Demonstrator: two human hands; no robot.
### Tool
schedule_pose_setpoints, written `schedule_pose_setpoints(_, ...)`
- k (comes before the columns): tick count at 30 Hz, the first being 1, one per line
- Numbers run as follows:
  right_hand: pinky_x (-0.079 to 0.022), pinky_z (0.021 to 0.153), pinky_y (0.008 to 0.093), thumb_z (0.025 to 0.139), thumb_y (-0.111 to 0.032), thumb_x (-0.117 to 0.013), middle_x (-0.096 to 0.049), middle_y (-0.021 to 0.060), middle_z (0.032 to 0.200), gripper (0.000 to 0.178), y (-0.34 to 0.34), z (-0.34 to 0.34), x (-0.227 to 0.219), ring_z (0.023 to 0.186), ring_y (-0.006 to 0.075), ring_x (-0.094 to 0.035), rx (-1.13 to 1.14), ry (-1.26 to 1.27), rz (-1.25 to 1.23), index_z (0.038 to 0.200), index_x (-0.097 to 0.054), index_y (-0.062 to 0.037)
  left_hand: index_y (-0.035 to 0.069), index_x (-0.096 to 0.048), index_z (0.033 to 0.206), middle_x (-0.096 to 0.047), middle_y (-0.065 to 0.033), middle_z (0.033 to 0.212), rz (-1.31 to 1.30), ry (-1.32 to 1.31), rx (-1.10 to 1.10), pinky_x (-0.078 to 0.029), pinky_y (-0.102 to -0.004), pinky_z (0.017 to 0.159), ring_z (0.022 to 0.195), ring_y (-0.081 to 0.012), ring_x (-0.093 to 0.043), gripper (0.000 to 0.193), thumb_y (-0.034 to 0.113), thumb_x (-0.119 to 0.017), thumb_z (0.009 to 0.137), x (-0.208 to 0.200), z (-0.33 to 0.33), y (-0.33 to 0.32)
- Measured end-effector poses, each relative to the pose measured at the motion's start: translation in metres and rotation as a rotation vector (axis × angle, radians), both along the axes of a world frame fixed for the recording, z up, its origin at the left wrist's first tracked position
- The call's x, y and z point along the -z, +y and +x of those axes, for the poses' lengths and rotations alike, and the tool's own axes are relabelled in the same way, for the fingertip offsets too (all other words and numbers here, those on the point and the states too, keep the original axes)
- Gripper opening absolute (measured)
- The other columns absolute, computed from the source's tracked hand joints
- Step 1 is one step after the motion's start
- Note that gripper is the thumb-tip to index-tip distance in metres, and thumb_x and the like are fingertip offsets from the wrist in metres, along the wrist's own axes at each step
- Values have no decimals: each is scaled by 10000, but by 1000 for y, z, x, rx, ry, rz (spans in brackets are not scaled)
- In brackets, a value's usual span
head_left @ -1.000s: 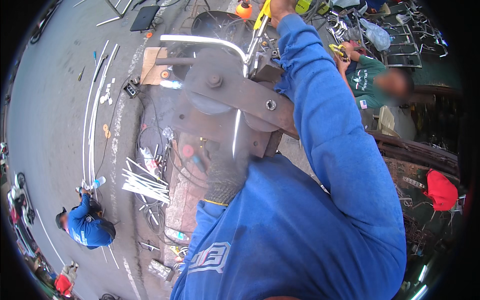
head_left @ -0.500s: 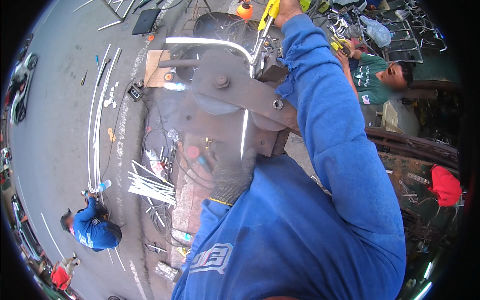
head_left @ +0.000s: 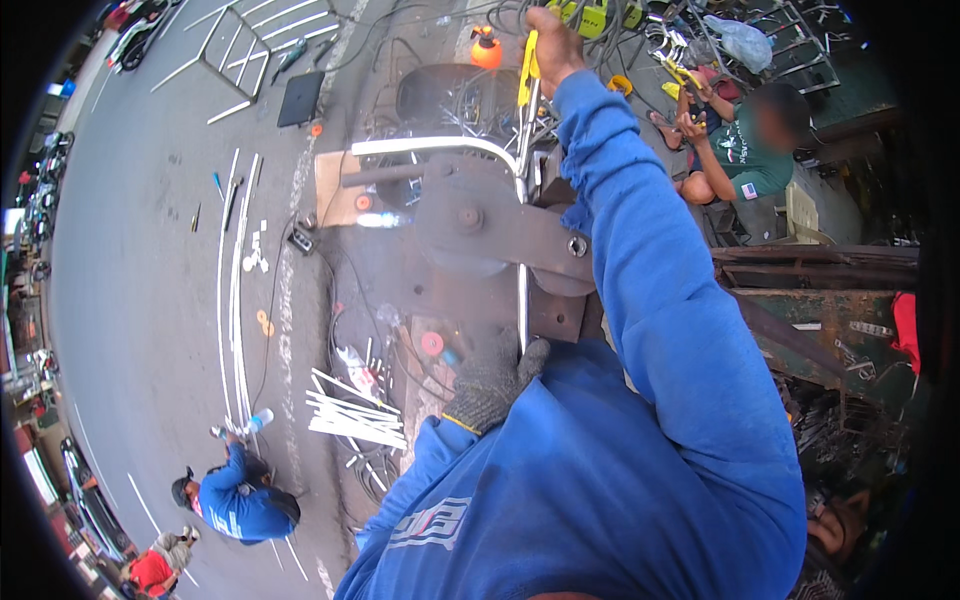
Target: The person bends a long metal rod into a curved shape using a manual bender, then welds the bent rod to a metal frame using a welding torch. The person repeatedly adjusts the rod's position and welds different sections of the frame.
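My right hand (head_left: 560, 45), bare, is closed around a yellow-handled metal tool (head_left: 528, 75) at the top of the view. The tool's metal end meets a bright metal tube (head_left: 430, 146) near its curve. That tube runs from the left, bends downward and passes through a dark steel bending jig (head_left: 475, 215) with a round former and bolted plates. In a grey knitted glove, my left hand (head_left: 490, 385) wraps the tube's lower end, close to my body. The tool's jaws are too small to make out.
Cut tubes (head_left: 355, 420) lie piled left of the jig, with long tubes (head_left: 235, 290) beyond. A person in blue (head_left: 240, 500) crouches there. At the right sits a person in green (head_left: 760, 145) holding a yellow tool. An orange spray bottle (head_left: 486, 50) stands near my right hand.
The whole view has shifted, so the jig appears farther right and lower. My left hand, blurred before, now shows clearly around the tube's end. My right hand still grips the yellow-handled tool.
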State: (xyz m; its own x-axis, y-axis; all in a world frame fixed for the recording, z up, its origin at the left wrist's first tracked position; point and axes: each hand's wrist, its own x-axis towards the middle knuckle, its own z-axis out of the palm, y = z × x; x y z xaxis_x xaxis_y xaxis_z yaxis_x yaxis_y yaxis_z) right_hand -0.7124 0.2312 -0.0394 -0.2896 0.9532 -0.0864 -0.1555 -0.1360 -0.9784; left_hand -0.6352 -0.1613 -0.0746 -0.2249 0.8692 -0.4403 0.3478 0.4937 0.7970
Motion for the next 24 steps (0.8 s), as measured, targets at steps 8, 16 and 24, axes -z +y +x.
schedule_pose_setpoints(8,-497,529,351,785,-248,-652,-597,108,761,295,-6,2,-7,603,185,-588,32,38,-10,801,-629,45,-3,-669,996,-694,-171,877,9,57,288,-518,-420,734,830,-285,-681,480,474,-617,975,-59,-62,17)
schedule_pose_setpoints(16,-504,558,367,826,-312,-607,-582,112,748,293,7,0,4,603,216,-596,-31,35,-43,965,-577,-56,-45,-486,1343,-626,-290,1226,567,395,-48,-521,-438,930,1121,-390,-646,673,309,-752,837,-75,-155,204)
schedule_pose_setpoints(24,-540,612,360,840,-316,-585,-617,110,778,304,24,9,15,636,223,-624,-103,-36,-23,976,-586,-44,-72,-536,1295,-660,-277,1187,483,-63,91,-501,-429,950,1114,-390,-650,772,404,-774,735,-45,-150,277)
